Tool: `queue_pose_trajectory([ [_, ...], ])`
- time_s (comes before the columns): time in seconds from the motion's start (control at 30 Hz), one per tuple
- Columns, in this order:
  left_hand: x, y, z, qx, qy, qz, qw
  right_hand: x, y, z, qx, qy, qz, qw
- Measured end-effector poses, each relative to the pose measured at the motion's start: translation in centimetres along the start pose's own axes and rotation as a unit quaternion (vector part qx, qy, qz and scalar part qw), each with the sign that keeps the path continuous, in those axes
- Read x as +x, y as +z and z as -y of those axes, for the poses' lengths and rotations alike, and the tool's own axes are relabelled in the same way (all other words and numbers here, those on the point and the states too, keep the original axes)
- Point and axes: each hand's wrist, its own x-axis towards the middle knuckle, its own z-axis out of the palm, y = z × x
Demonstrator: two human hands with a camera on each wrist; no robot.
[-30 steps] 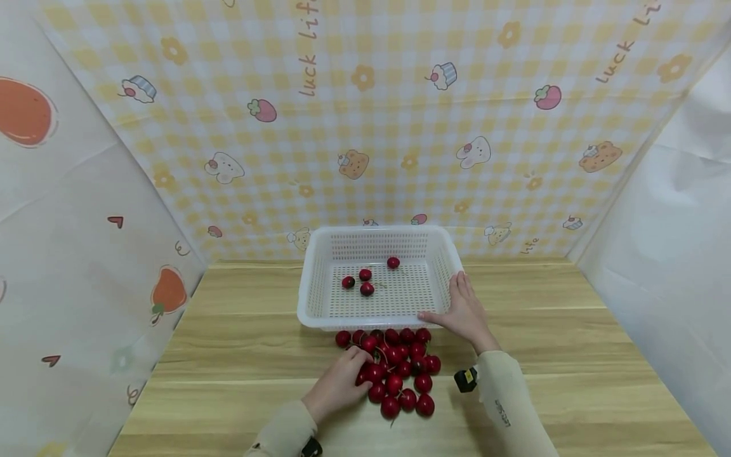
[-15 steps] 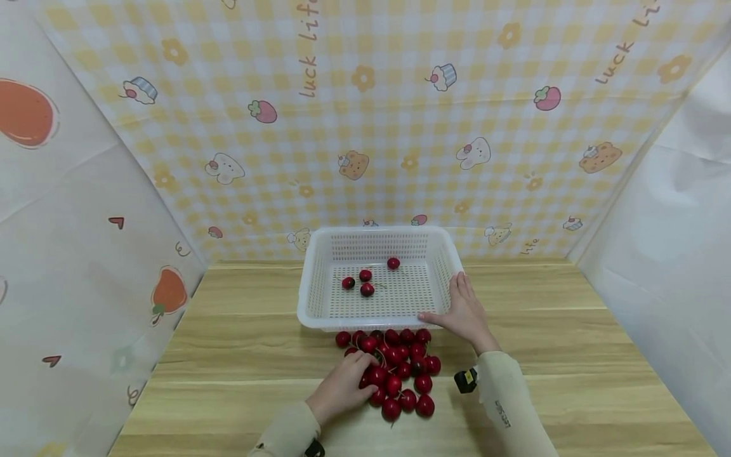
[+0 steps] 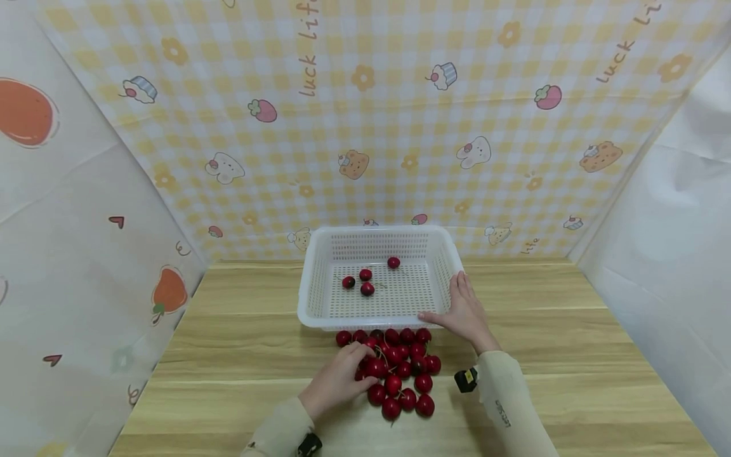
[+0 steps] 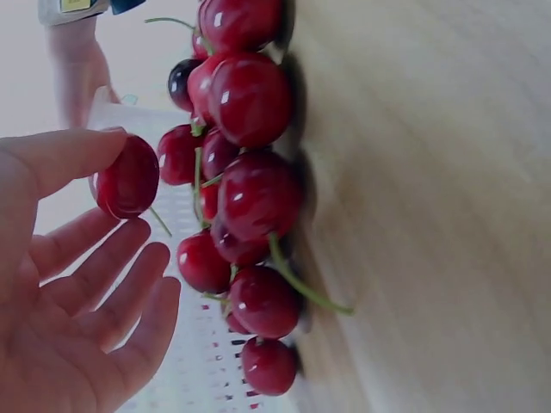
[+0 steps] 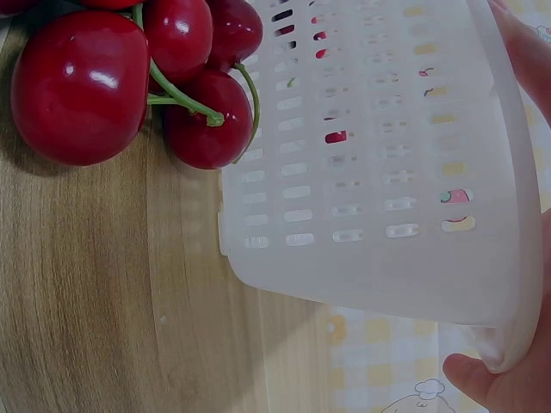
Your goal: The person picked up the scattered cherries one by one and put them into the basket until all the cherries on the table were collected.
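Note:
My left hand (image 3: 335, 381) is at the left side of a pile of red cherries (image 3: 408, 399) on the table. In the left wrist view its thumb and a fingertip pinch one dark red cherry (image 4: 133, 176) with a green stem, while the other fingers spread below. Beyond the pile stands a white plastic basket (image 3: 354, 322) with slotted walls. Several cherries lie on its floor, one of them a cherry (image 3: 393, 262) farther back. My right hand (image 3: 465, 317) grips the basket's near right corner, thumb on the front rim and fingers along the right side.
The pile reaches close to the basket's front wall (image 5: 362, 267). A wood-grain table (image 3: 240, 355) lies under everything. Behind it rises a yellow checked cloth (image 3: 400, 127), with white sheets (image 3: 85, 285) at both sides.
My left hand dips slightly right into the pile, then draws back a little to the left and away from me. A few cherries near it shift. The right hand and basket stay put.

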Motion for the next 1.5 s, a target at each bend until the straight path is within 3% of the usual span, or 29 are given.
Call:
queue_pose_trajectory([
  [0.2, 0.1, -0.9, -0.4, -0.015, 0.022, 0.003, 0.9996, -0.1, -0.1, 0.1, 0.000, -0.002, -0.003, 1.0000],
  [0.57, 0.6, -2.8, -1.1, 0.008, 0.071, -0.019, 0.9972, -0.1, -0.1, 0.1, 0.002, 0.000, 0.003, 1.0000],
  [0.8, 1.0, -4.3, -1.2, -0.004, 0.104, -0.045, 0.9935, -0.1, -0.1, 0.0, -0.001, -0.001, 0.002, 1.0000],
  [1.07, 1.6, -6.0, -1.4, 0.003, 0.113, -0.043, 0.9927, -0.1, -0.1, 0.0, -0.003, -0.001, 0.000, 1.0000],
  [1.3, 2.6, -8.0, -1.3, 0.040, 0.157, -0.077, 0.9837, 0.0, 0.0, 0.0, -0.005, -0.002, -0.001, 1.0000],
  [1.5, 3.9, -10.1, -0.7, 0.072, 0.168, -0.098, 0.9783, 0.0, 0.0, 0.0, -0.002, -0.001, 0.002, 1.0000],
])
